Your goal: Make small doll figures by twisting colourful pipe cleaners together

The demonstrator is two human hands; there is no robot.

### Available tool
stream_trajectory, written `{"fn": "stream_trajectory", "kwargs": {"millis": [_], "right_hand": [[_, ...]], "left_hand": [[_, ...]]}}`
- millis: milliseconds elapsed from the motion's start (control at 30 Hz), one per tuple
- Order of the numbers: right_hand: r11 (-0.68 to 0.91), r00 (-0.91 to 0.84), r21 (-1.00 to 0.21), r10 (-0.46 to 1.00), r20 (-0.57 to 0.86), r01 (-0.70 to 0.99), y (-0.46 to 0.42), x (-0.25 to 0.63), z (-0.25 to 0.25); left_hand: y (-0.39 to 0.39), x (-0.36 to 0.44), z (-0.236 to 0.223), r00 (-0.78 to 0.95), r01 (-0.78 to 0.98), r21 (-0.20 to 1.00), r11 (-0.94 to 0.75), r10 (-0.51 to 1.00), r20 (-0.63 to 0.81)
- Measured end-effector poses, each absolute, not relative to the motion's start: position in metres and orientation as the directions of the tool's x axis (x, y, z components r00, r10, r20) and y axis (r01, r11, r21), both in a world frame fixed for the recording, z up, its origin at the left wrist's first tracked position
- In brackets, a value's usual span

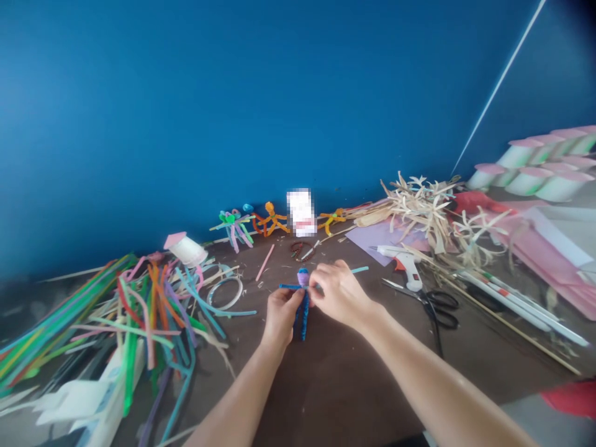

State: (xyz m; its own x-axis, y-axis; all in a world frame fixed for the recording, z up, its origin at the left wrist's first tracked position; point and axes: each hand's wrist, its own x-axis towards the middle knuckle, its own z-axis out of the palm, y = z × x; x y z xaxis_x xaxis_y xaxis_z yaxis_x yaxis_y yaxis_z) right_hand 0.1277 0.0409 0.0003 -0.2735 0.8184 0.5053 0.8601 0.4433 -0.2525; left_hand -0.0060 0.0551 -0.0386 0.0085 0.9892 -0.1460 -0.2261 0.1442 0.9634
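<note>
Figure (305, 312), blue fuzzy stems, purple-and-blue head (302, 278) toward twelve o'clock; mid-view, brown table (335, 385) beneath. Left hand (280, 310): fingers closed, pinching the arm (289, 287) at its nine o'clock. Right hand (339, 288): fingertips drawn together at three o'clock; exact hold cannot be told. Scissors (424, 297), three o'clock. White ring (223, 308), nine o'clock.

Can count one left hand (280, 312), one right hand (338, 289) and one blue figure (305, 318). Also spot one glue gun (411, 270), one pair of scissors (424, 298), one beaded bracelet (295, 250).
</note>
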Motion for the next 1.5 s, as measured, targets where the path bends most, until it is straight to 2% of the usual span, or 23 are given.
{"fn": "stream_trajectory", "kwargs": {"millis": [167,400,600,967,1233,1367,1500], "right_hand": [[0.431,-0.247,-0.281,0.824,0.509,0.858,0.039,0.127,0.0],[0.402,-0.238,-0.245,0.831,0.503,0.882,0.037,0.125,0.002],[0.354,-0.204,-0.217,0.835,0.511,0.91,0.035,0.119,0.002],[0.407,-0.232,-0.25,0.821,0.522,0.878,0.038,0.125,-0.001],[0.405,-0.235,-0.218,0.806,0.543,0.888,0.034,0.118,0.001],[0.412,-0.197,-0.317,0.821,0.535,0.854,0.034,0.115,-0.002],[0.39,-0.139,-0.568,0.89,0.434,0.725,0.038,0.121,-0.002]], "left_hand": [[0.055,-0.006,-0.039,0.027,-0.248,0.957,0.148,0.989,-0.146],[0.055,-0.006,-0.04,0.037,-0.274,0.953,0.131,0.991,-0.126],[0.056,-0.006,-0.046,-0.029,-0.235,0.97,0.066,0.997,-0.075],[0.056,-0.008,-0.038,0.026,-0.276,0.947,0.162,0.987,-0.161],[0.056,-0.009,-0.039,-0.025,-0.225,0.97,0.091,0.995,-0.099],[0.056,-0.01,-0.04,-0.046,-0.177,0.982,0.06,0.997,-0.069],[0.055,-0.011,-0.035,-0.008,-0.154,0.984,0.089,0.996,-0.092]]}}
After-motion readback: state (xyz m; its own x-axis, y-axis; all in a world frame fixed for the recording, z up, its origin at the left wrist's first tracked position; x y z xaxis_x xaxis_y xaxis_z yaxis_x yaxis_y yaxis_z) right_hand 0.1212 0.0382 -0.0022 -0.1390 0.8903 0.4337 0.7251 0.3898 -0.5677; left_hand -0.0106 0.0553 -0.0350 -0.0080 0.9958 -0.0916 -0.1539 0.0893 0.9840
